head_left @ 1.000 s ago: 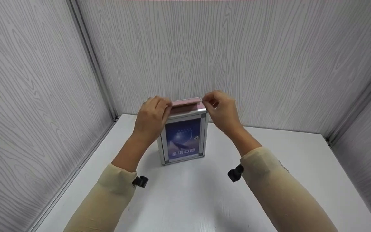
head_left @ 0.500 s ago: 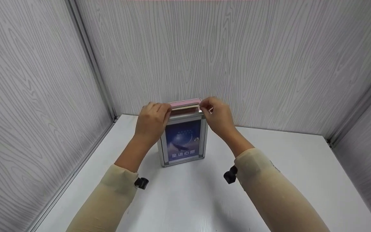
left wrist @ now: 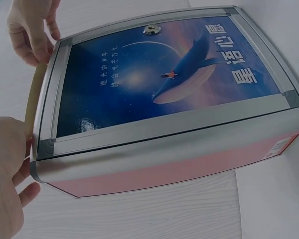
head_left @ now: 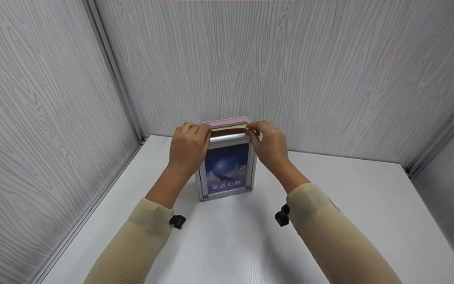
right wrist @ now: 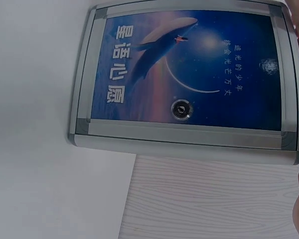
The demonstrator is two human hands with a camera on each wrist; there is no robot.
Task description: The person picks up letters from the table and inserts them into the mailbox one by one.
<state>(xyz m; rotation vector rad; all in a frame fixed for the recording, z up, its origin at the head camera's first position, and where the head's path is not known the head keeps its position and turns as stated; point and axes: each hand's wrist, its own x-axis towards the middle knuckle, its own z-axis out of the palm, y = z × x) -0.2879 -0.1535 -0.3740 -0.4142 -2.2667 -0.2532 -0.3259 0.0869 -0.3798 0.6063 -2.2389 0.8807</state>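
Note:
An upright box [head_left: 227,169] with a silver metal frame and pink sides stands on the white table. Its blue front panel [left wrist: 139,74] bears a whale picture, white characters and a round lock [right wrist: 181,109]. Along the box's top front edge lies a thin yellowish strip [head_left: 230,128], seen nearly edge-on, like paper or card. My left hand [head_left: 188,150] pinches the strip's left end at the box's top left corner. The right end is pinched by the thumb and fingers of my right hand [head_left: 270,145]. How far the strip reaches into the box is hidden.
The white tabletop [head_left: 219,240] spreads in front of the box and to both sides. Grey wood-grain panels [head_left: 227,59] rise behind and at the left and right. Each sleeve carries a small black camera [head_left: 177,221].
The strip between my hands has tipped, so its yellowish face now shows below the box's pink top. My right hand has dropped slightly. The box stays in about the same place.

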